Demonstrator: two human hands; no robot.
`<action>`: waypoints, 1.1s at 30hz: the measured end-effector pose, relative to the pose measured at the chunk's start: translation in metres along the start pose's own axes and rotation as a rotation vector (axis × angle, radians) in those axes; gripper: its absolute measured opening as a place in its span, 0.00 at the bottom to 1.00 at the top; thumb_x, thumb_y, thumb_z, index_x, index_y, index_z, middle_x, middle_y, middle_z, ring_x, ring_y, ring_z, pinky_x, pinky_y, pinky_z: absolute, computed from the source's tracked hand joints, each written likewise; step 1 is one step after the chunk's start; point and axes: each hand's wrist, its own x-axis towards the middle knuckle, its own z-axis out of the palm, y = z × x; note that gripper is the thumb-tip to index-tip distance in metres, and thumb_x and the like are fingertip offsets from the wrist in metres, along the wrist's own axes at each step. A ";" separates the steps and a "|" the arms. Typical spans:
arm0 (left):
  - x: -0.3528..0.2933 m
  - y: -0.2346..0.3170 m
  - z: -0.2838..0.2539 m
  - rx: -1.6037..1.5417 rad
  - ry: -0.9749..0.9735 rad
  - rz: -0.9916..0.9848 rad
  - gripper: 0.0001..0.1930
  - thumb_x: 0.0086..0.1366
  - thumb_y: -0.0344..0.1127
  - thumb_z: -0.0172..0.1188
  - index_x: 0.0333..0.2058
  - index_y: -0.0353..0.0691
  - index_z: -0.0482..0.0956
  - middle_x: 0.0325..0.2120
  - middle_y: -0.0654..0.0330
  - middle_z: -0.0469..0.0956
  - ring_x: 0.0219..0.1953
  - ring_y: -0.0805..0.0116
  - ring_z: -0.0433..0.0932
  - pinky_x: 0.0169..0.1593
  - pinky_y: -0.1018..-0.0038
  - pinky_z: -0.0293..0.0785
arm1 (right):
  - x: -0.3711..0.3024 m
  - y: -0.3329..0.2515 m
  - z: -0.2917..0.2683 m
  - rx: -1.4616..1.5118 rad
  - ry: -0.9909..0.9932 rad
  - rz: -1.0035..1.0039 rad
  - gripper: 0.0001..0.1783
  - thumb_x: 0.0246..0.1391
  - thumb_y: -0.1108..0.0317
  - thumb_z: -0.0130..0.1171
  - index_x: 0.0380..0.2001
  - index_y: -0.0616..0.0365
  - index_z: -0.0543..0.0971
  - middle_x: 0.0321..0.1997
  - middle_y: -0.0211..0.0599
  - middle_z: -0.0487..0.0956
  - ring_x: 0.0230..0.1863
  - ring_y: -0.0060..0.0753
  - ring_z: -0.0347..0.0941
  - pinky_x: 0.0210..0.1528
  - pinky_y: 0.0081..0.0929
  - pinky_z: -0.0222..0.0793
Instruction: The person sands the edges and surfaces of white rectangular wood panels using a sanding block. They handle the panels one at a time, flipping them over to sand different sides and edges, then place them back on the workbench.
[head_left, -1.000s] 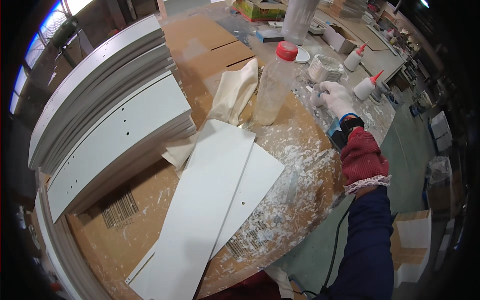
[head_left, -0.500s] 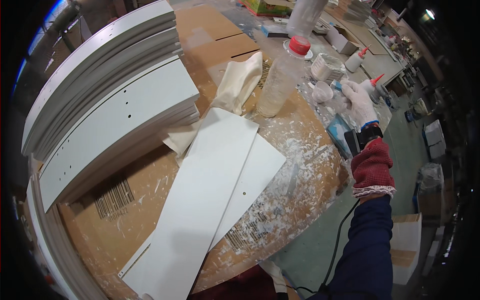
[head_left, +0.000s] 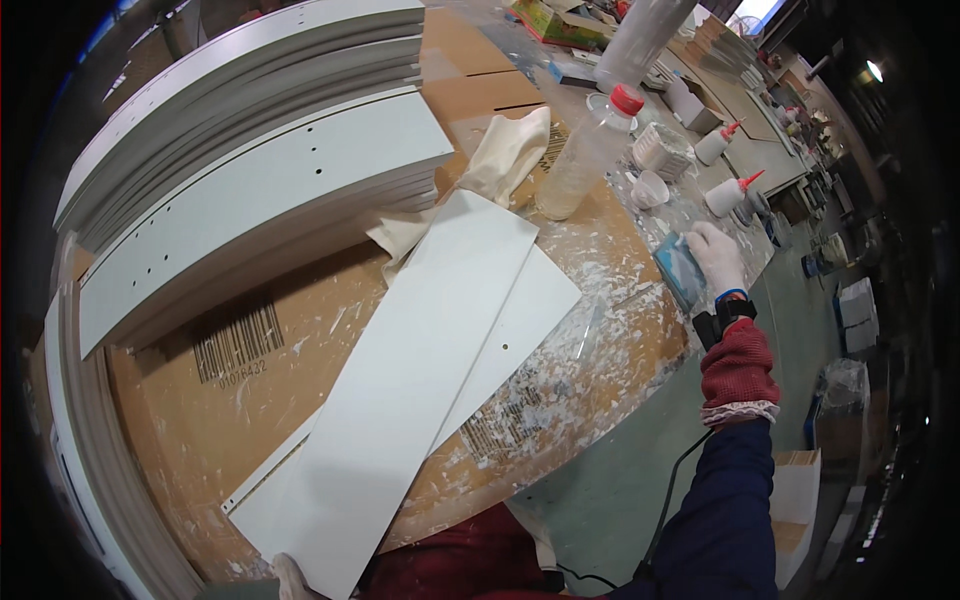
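Note:
Two long white boards lie crossed on the cardboard; the upper white board [head_left: 390, 370] covers much of the lower white board [head_left: 530, 320]. My left hand [head_left: 288, 577], only partly in view in a pale glove, holds the near end of the upper board. My right hand [head_left: 718, 258], in a white glove, rests with curled fingers at a flat blue piece [head_left: 677, 268] on the side table. What its fingers close on is hidden. Left of that hand stand a small white cup [head_left: 649, 189] and a red-capped clear bottle [head_left: 585, 155].
Stacked curved white boards [head_left: 270, 170] fill the left. A cream cloth [head_left: 505, 155] lies past the crossed boards. White flakes cover the cardboard [head_left: 235, 425] at right. Beyond my right hand are red-tipped squeeze bottles [head_left: 728, 195] and a stack of white cups [head_left: 662, 148].
My right hand has come nearer, from beside the small cup to the flat blue piece. The small blue block at its fingertips no longer shows there. More of my left hand is visible.

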 end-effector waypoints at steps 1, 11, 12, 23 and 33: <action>0.004 -0.001 -0.002 0.048 -0.016 0.013 0.34 0.72 0.60 0.37 0.54 0.30 0.67 0.41 0.49 0.78 0.32 0.58 0.80 0.33 0.67 0.78 | 0.003 0.011 0.007 -0.099 -0.071 -0.050 0.20 0.52 0.53 0.54 0.40 0.57 0.78 0.39 0.51 0.80 0.43 0.54 0.75 0.46 0.41 0.68; 0.023 -0.041 -0.068 0.897 0.088 0.662 0.02 0.60 0.27 0.52 0.30 0.35 0.71 0.18 0.53 0.71 0.21 0.51 0.73 0.24 0.63 0.69 | -0.031 -0.025 -0.016 0.540 -0.012 0.173 0.18 0.61 0.65 0.56 0.52 0.61 0.74 0.36 0.24 0.74 0.33 0.14 0.66 0.33 0.17 0.65; 0.027 -0.044 -0.070 0.912 0.091 0.740 0.05 0.62 0.27 0.49 0.28 0.35 0.71 0.19 0.54 0.72 0.20 0.55 0.73 0.24 0.66 0.68 | -0.049 -0.040 -0.011 0.682 0.074 -0.003 0.19 0.62 0.64 0.55 0.54 0.61 0.72 0.34 0.21 0.73 0.29 0.12 0.65 0.28 0.15 0.62; 0.036 -0.049 -0.063 0.335 -0.190 0.789 0.10 0.65 0.34 0.55 0.38 0.32 0.77 0.23 0.54 0.77 0.26 0.59 0.77 0.29 0.70 0.73 | -0.329 -0.293 -0.030 1.048 -0.989 -0.549 0.18 0.46 0.72 0.67 0.41 0.67 0.78 0.32 0.38 0.82 0.30 0.22 0.75 0.30 0.20 0.71; 0.038 -0.048 -0.061 -0.244 -0.443 0.313 0.27 0.66 0.55 0.54 0.27 0.31 0.78 0.19 0.60 0.76 0.19 0.75 0.75 0.23 0.81 0.73 | -0.422 -0.365 -0.012 0.729 -0.769 -1.159 0.21 0.45 0.62 0.71 0.39 0.65 0.80 0.21 0.36 0.78 0.20 0.33 0.75 0.24 0.25 0.69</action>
